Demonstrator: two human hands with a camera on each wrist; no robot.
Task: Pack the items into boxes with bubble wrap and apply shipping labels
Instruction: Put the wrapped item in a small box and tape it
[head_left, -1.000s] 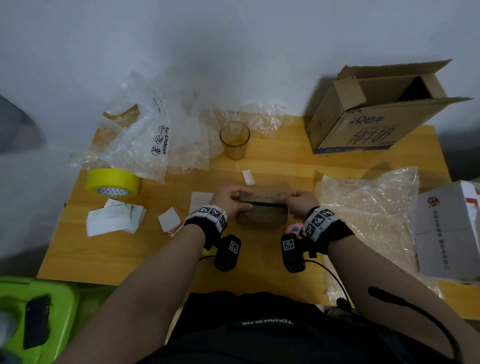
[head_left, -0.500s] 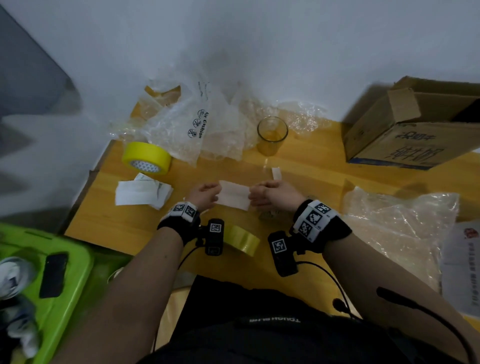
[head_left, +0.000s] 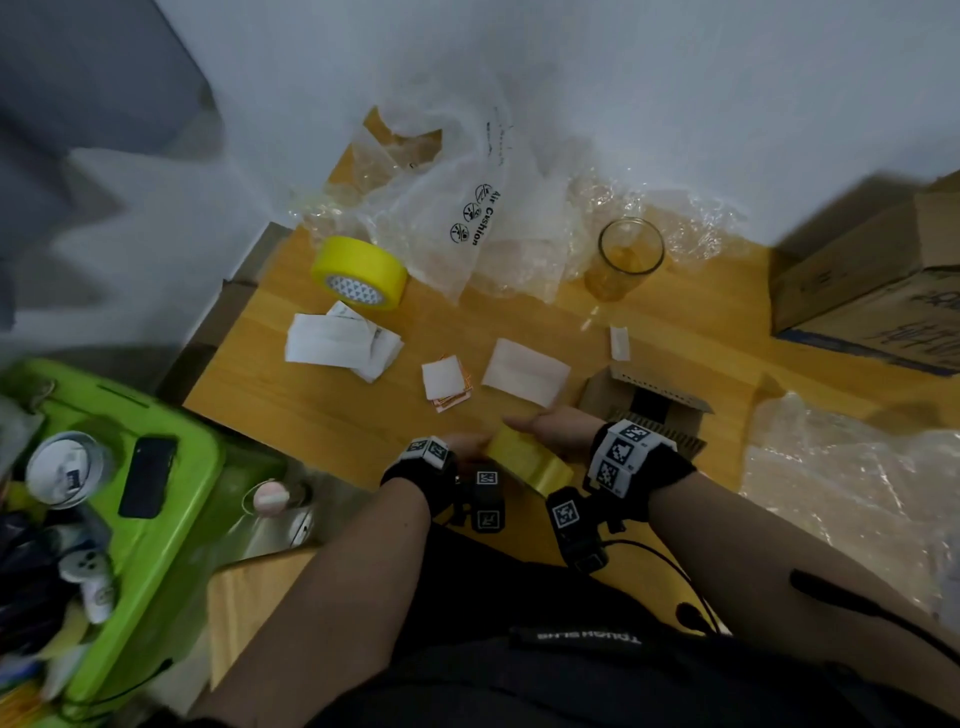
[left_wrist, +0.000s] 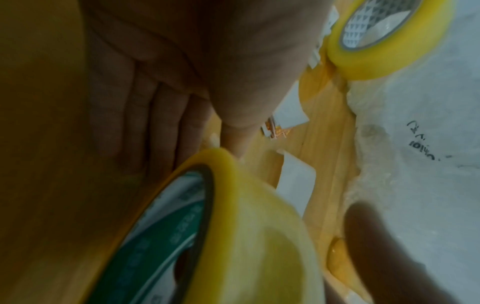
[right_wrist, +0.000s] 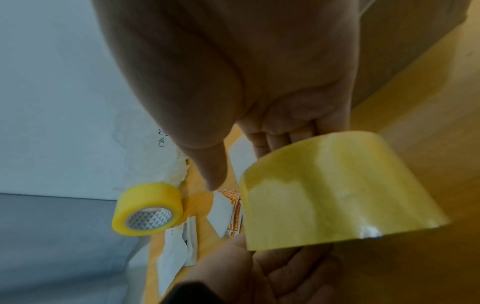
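A roll of clear yellowish packing tape (head_left: 535, 462) (left_wrist: 259, 236) (right_wrist: 337, 189) is held up at the table's front edge between both hands. My left hand (head_left: 467, 447) (left_wrist: 168, 82) grips it from below and the side, thumb on its rim. The fingers of my right hand (head_left: 556, 428) (right_wrist: 233, 72) lie against the roll's far face, with the thumb straight and off it. Just beyond the right wrist stands a small brown cardboard box (head_left: 649, 402). A white shipping label (head_left: 524, 371) lies flat on the wooden table (head_left: 311, 405) ahead of the hands.
A second yellow tape roll (head_left: 358, 273), white papers (head_left: 337, 343) and small stickers (head_left: 444, 382) lie at the left. An air-cushion bag (head_left: 467, 218) and a glass (head_left: 628, 257) are at the back, a large carton (head_left: 872, 291) and bubble wrap (head_left: 852, 483) at the right. A green bin (head_left: 130, 493) stands beside the table.
Both hands left the small box, held the white label half a second ago, then put it down. They now have the tape roll that lay at the front edge.
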